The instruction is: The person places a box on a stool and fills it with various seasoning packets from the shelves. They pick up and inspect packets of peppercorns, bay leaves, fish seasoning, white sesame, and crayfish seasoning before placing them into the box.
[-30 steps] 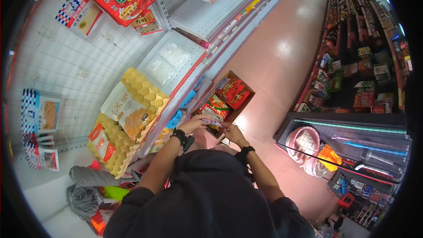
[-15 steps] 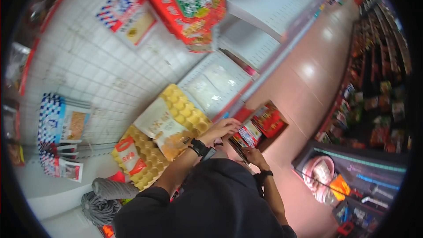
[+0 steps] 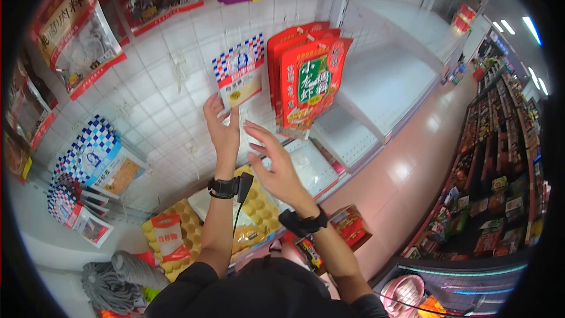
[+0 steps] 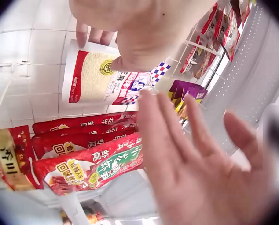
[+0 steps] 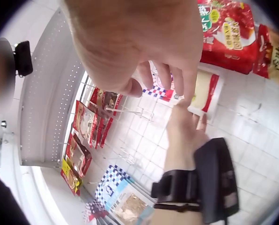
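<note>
A white packet with a blue-and-red checkered top point(image 3: 238, 73), marked as sesame in the left wrist view, hangs on the white wire grid. My left hand point(image 3: 222, 132) is raised to the packet's lower left corner, its thumb overlapping the bottom edge and its fingers loosely bent beside it. My right hand point(image 3: 276, 162) is just below and to the right, fingers spread, holding nothing. In the left wrist view its open palm point(image 4: 205, 173) faces that camera. Red crayfish seasoning packets point(image 3: 309, 82) hang close by on the right.
Bare white shelves point(image 3: 382, 53) stand to the right. Below are yellow egg trays point(image 3: 182, 215) with bagged goods and a carton point(image 3: 356, 229) of red packets. Blue-checkered packets point(image 3: 97, 162) and spice bags point(image 3: 76, 35) hang at left. Grey mop heads point(image 3: 109, 282) lie low left.
Both hands have risen from the carton by the floor to the hanging white packet on the grid. The head view has tilted up toward the wall, bringing more hanging bags into sight.
</note>
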Available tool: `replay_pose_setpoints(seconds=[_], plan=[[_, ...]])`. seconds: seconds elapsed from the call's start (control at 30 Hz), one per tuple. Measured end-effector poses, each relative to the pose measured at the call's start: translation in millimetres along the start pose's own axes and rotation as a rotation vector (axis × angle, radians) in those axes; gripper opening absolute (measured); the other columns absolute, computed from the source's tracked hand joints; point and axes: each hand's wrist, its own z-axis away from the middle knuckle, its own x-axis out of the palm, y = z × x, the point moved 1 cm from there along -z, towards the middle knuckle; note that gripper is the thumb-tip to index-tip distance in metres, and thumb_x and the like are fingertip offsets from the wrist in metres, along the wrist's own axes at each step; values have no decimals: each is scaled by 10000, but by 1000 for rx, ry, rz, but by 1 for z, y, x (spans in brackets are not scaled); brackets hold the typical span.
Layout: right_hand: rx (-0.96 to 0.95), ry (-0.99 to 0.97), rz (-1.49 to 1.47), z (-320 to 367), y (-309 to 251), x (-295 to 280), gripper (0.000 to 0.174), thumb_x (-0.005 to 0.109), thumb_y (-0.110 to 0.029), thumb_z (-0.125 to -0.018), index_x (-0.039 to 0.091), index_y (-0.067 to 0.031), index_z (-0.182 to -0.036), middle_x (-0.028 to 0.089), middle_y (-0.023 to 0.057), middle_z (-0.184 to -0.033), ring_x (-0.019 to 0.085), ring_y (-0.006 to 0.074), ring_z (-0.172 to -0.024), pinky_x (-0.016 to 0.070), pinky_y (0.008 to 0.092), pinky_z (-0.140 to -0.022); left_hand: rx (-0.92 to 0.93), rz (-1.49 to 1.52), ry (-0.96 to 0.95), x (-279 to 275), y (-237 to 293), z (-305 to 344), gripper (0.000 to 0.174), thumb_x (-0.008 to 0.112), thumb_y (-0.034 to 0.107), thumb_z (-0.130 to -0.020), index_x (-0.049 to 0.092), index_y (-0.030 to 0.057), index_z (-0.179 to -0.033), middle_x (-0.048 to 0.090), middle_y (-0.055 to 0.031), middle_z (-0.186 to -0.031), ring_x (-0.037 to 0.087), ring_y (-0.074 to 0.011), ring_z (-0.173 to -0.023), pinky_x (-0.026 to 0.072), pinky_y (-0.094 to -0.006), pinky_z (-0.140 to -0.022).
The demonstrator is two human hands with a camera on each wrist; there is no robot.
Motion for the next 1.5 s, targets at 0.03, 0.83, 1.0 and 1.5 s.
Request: replay_pose_setpoints(seconds=[0.03, 0.83, 1.0, 1.5], plan=[[-21, 15, -31, -10, -5, 6, 500, 539, 43, -932, 446, -43, -1416, 401, 119, -1500, 421, 237, -1373, 434, 374, -1076, 13, 28, 4, 3, -5, -5, 435, 666, 56, -904, 500, 29, -1305, 594, -104, -1180, 584, -187, -1071, 498, -312, -873], [614, 158, -12, 182, -9, -97, 315, 652, -259, -964, 674, 10, -1128, 711, 54, -887, 601, 64, -835, 500, 251, -747, -470, 80, -848, -75, 62, 175, 103, 636, 34, -912, 632, -7, -1007, 650, -33, -985, 596, -98, -879, 464, -256, -759], [735, 267, 129, 334, -2, -120, 356, 659, -308, -956, 679, 20, -1093, 720, 78, -812, 601, 69, -766, 502, 273, -677, -318, -181, -1319, -51, 50, 279, 103, 693, 76, -846, 674, -22, -871, 633, -120, -829, 625, -244, -762, 473, -323, -654], [864, 919, -36, 540, -95, -162, 247, 653, -216, -970, 720, 16, -1026, 718, 24, -930, 602, 64, -806, 496, 255, -732, -389, 68, -1942, 81, 174, 429, 322, 734, 196, -861, 677, -25, -1087, 716, -164, -1018, 685, -215, -914, 515, -346, -812]])
